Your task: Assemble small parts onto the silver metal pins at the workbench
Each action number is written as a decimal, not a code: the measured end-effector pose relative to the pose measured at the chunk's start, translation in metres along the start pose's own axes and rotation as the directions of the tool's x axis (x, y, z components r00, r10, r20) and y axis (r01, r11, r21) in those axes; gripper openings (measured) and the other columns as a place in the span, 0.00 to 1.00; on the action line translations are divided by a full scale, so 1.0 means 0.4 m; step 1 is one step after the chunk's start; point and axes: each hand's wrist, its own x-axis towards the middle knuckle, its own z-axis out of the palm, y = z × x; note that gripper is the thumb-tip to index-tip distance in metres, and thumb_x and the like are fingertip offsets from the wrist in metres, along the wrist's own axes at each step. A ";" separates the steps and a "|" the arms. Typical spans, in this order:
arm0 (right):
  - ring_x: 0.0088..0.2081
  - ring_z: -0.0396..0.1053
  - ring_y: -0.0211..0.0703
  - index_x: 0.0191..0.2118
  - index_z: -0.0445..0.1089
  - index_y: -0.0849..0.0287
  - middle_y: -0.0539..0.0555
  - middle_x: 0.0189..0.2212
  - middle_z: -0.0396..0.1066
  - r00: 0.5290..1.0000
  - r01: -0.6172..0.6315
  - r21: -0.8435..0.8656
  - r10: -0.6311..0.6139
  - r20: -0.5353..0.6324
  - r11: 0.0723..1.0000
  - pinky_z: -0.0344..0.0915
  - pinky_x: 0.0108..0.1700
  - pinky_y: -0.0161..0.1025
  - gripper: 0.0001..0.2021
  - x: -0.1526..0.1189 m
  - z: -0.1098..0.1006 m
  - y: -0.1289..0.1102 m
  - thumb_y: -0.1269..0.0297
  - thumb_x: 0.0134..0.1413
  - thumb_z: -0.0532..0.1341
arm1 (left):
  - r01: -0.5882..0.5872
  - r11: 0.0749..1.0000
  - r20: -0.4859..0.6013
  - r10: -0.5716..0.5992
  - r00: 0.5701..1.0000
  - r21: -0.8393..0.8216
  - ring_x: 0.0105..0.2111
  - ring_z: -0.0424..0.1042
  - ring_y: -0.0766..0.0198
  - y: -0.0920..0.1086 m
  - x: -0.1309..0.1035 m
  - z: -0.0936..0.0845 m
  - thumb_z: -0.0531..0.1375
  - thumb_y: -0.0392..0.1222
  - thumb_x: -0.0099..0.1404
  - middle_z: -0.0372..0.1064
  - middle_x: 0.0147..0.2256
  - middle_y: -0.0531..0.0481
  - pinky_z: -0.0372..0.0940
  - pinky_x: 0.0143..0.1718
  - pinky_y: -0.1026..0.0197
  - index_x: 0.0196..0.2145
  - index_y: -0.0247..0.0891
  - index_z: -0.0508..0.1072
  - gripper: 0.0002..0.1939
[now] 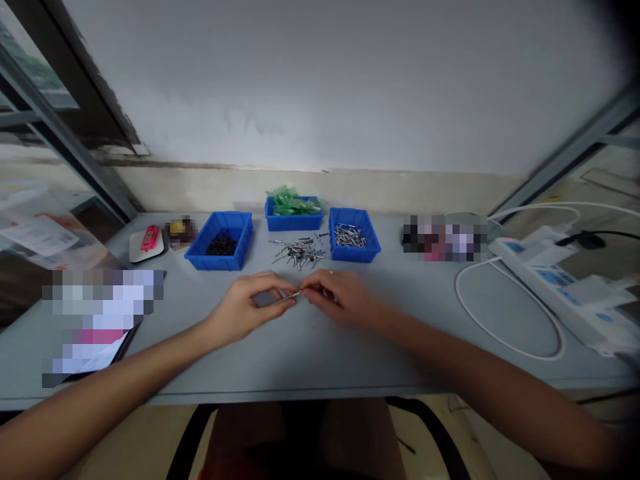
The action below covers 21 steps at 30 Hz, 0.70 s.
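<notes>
My left hand [255,303] pinches a thin silver metal pin [294,295] between thumb and fingertips, just above the table. My right hand [337,297] meets it there, its fingers closed around the pin's right end; whether a second small part is between them is hidden. Just beyond my hands lies a loose pile of silver metal pins [299,255], with a few dark pieces among them. The right blue bin [357,255] holds more silver pins. Small dark parts [223,245] lie in the left blue bin [217,265].
A third blue bin [294,223] at the back holds green plastic bags [287,202]. On the left are a tablet-like screen [107,327], a white tray with a pink item [149,239] and a clear tub [55,227]. A white power strip [565,293] with looping cables stands right.
</notes>
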 end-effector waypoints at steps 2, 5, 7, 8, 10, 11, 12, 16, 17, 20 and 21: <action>0.28 0.65 0.34 0.40 0.67 0.59 0.50 0.28 0.71 1.000 -0.021 0.084 0.020 0.019 0.996 0.58 0.32 0.33 0.10 -0.003 0.003 -0.007 0.60 0.64 0.52 | -0.019 0.999 0.024 0.020 1.000 -0.042 0.31 0.73 0.66 0.001 -0.003 0.000 0.63 0.40 0.61 0.74 0.32 0.48 0.69 0.35 0.64 0.35 0.36 0.76 0.06; 0.27 0.65 0.33 0.40 0.67 0.59 0.49 0.27 0.71 0.998 -0.049 0.180 0.040 0.057 0.982 0.58 0.31 0.32 0.09 -0.005 0.009 -0.015 0.61 0.63 0.53 | -0.047 0.997 0.027 0.049 0.998 -0.065 0.33 0.73 0.66 0.002 -0.007 0.001 0.62 0.39 0.62 0.74 0.32 0.48 0.69 0.37 0.64 0.34 0.36 0.76 0.05; 0.27 0.65 0.33 0.39 0.67 0.58 0.48 0.27 0.71 0.997 -0.058 0.203 0.047 0.056 0.977 0.58 0.30 0.32 0.09 -0.004 0.010 -0.013 0.60 0.63 0.53 | -0.033 0.997 0.025 0.035 0.999 -0.064 0.33 0.73 0.65 0.004 -0.009 0.003 0.61 0.39 0.62 0.74 0.32 0.48 0.69 0.37 0.64 0.34 0.36 0.75 0.05; 0.27 0.64 0.33 0.39 0.67 0.58 0.49 0.27 0.71 0.997 -0.064 0.200 0.056 0.047 0.978 0.58 0.30 0.32 0.09 -0.002 0.009 -0.011 0.59 0.63 0.53 | -0.009 0.998 0.023 0.010 1.000 -0.061 0.34 0.73 0.65 0.005 -0.009 0.003 0.60 0.40 0.63 0.74 0.33 0.48 0.69 0.36 0.64 0.34 0.36 0.75 0.05; 0.27 0.64 0.33 0.39 0.67 0.58 0.49 0.28 0.71 0.997 -0.081 0.177 0.079 0.019 0.981 0.58 0.30 0.32 0.10 0.000 0.005 -0.003 0.58 0.62 0.54 | 0.060 0.997 0.020 -0.059 0.998 -0.048 0.34 0.73 0.65 0.007 -0.008 0.004 0.59 0.40 0.63 0.74 0.35 0.48 0.70 0.36 0.64 0.35 0.36 0.73 0.06; 0.27 0.64 0.32 0.40 0.67 0.58 0.49 0.28 0.71 0.996 -0.086 0.164 0.087 0.004 0.983 0.58 0.30 0.32 0.10 0.000 0.003 0.000 0.58 0.62 0.54 | 0.091 0.995 0.025 -0.090 0.996 -0.038 0.34 0.73 0.66 0.007 -0.006 0.004 0.58 0.40 0.63 0.74 0.35 0.48 0.69 0.36 0.64 0.35 0.36 0.72 0.06; 0.27 0.64 0.33 0.41 0.67 0.58 0.50 0.29 0.72 0.996 -0.084 0.151 0.086 -0.008 0.985 0.58 0.30 0.32 0.10 0.000 0.001 0.003 0.58 0.62 0.54 | 0.112 0.993 0.038 -0.111 0.993 -0.022 0.34 0.73 0.66 0.007 -0.004 0.005 0.58 0.39 0.63 0.74 0.34 0.49 0.69 0.36 0.65 0.35 0.36 0.72 0.05; 0.29 0.65 0.34 0.45 0.66 0.58 0.51 0.31 0.72 1.000 0.008 0.087 -0.007 -0.017 0.996 0.61 0.31 0.33 0.11 -0.001 -0.001 0.005 0.58 0.63 0.53 | 0.104 0.993 0.142 -0.111 0.984 0.056 0.30 0.71 0.68 -0.001 0.002 0.006 0.58 0.38 0.62 0.72 0.28 0.54 0.68 0.34 0.66 0.31 0.36 0.71 0.04; 0.29 0.66 0.34 0.44 0.66 0.58 0.52 0.31 0.72 1.000 0.029 0.066 -0.029 -0.006 0.997 0.61 0.32 0.33 0.11 -0.002 0.000 0.005 0.59 0.64 0.52 | 0.092 0.993 0.163 -0.103 0.981 0.071 0.29 0.70 0.69 -0.004 0.003 0.007 0.58 0.38 0.62 0.71 0.28 0.54 0.68 0.34 0.66 0.31 0.36 0.71 0.04; 0.32 0.67 0.36 0.41 0.68 0.59 0.53 0.31 0.71 0.997 0.077 -0.004 -0.077 0.022 0.997 0.63 0.35 0.35 0.12 -0.003 0.005 0.006 0.61 0.65 0.50 | 0.067 0.993 0.165 -0.083 0.983 0.100 0.28 0.70 0.69 -0.010 0.003 0.007 0.58 0.40 0.64 0.72 0.28 0.54 0.67 0.33 0.66 0.32 0.37 0.73 0.06; 0.32 0.67 0.37 0.40 0.68 0.59 0.53 0.31 0.71 0.996 0.091 -0.026 -0.090 0.028 0.996 0.63 0.36 0.35 0.12 -0.003 0.005 0.007 0.62 0.65 0.50 | 0.065 0.992 0.150 -0.081 0.985 0.108 0.29 0.70 0.68 -0.010 0.003 0.007 0.58 0.40 0.64 0.72 0.28 0.53 0.67 0.32 0.66 0.32 0.37 0.74 0.06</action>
